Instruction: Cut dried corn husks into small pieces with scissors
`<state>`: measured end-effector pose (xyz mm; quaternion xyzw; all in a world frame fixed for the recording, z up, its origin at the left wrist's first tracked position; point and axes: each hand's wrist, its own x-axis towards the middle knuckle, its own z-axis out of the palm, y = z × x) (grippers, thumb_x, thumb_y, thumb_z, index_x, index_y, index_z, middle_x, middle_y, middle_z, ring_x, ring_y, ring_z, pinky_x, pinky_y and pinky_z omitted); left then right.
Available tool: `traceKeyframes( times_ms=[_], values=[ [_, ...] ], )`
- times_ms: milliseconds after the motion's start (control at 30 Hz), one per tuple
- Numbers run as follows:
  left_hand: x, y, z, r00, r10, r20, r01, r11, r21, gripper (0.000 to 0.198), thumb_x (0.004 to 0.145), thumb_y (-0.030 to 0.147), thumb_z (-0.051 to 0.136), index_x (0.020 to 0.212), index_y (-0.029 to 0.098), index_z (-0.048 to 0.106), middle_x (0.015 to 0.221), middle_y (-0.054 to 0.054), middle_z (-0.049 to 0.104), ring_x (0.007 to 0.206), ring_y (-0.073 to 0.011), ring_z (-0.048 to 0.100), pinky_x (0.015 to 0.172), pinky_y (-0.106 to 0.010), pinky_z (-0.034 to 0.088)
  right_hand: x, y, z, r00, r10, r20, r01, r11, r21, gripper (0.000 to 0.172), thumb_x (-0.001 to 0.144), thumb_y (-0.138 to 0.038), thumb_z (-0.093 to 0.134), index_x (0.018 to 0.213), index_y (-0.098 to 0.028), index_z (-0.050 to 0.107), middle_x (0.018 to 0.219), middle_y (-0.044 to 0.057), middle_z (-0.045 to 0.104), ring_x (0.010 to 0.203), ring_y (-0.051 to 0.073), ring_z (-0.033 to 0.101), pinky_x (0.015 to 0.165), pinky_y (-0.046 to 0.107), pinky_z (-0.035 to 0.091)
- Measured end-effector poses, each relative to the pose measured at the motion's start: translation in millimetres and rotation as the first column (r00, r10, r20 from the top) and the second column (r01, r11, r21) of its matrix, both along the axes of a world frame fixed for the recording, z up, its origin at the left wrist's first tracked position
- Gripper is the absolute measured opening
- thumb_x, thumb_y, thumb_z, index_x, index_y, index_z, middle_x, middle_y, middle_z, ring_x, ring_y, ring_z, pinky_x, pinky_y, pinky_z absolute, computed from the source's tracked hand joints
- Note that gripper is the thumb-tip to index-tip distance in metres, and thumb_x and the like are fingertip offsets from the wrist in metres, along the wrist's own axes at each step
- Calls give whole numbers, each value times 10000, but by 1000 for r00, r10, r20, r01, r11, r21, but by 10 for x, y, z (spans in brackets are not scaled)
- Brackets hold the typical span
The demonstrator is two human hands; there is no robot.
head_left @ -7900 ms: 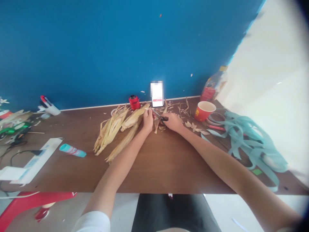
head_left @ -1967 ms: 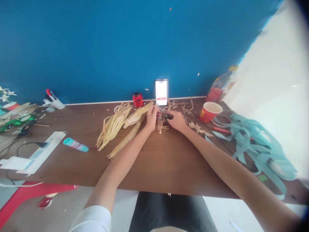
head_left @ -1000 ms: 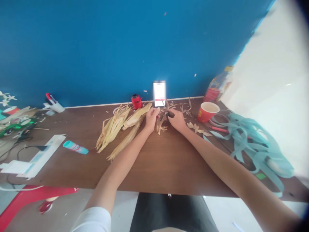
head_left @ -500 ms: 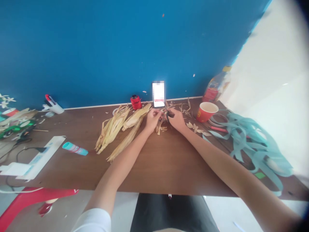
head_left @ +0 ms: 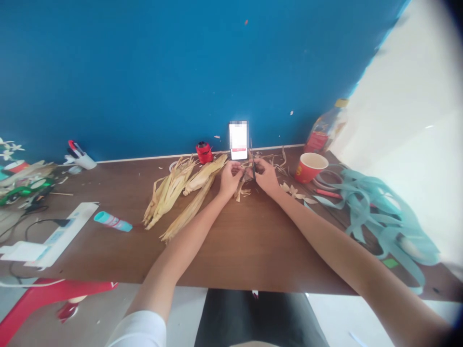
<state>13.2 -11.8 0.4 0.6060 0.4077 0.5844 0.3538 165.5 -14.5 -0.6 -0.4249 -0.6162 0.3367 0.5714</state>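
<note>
Near the back of the table, my left hand (head_left: 230,179) is closed in a pinch on a small piece of dried corn husk (head_left: 247,169), too small to make out clearly. Just to its right, my right hand (head_left: 266,177) is closed around dark-handled scissors (head_left: 253,169), with a thin blade pointing up toward the wall. The two hands nearly meet. Husk scraps (head_left: 242,193) lie under them. Left of my left hand rest bundles of dried corn husk (head_left: 169,190). Cut petal-like husk pieces (head_left: 292,191) lie beside my right wrist.
A lit phone (head_left: 238,140) leans on the blue wall behind my hands. Beside it stands a red spool (head_left: 204,153). To the right are a red paper cup (head_left: 311,167), a bottle (head_left: 323,127) and tangled teal ribbon (head_left: 376,202). At left lie a glue stick (head_left: 113,221) and power strip (head_left: 64,236).
The scissors have turned slightly in my right hand, their blade now more upright above the fingers. My left hand stays nearly in place. The phone screen's picture differs.
</note>
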Motion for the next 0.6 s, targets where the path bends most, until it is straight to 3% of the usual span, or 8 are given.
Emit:
traceKeyframes(
  times_ms=[233, 433, 600],
  values=[
    [28, -79, 61, 987, -67, -147, 71, 997, 25, 118, 794, 192, 629, 912, 189, 632, 939, -59, 670, 838, -168, 622, 761, -290, 477, 20, 40, -27, 991, 55, -120, -63, 996, -58, 535, 646, -398, 780, 1102, -179, 606, 821, 37, 703, 713, 183, 648, 696, 345, 562],
    [27, -73, 63, 993, -102, -58, 104, 994, 17, 184, 878, 278, 575, 1041, 201, 613, 1010, -70, 692, 964, -188, 657, 875, -315, 492, 26, 57, -24, 988, 18, -153, -22, 999, -24, 553, 629, -392, 796, 1098, -180, 595, 780, 7, 664, 684, 156, 613, 658, 311, 544],
    [10, -47, 49, 993, -107, -52, 105, 994, -40, 215, 924, 298, 505, 1103, 198, 571, 981, -69, 712, 878, -173, 679, 781, -295, 515, 21, 55, -22, 982, 15, -190, -28, 997, -67, 550, 640, -409, 782, 1105, -197, 580, 750, -12, 648, 650, 141, 588, 631, 297, 528]
  ],
)
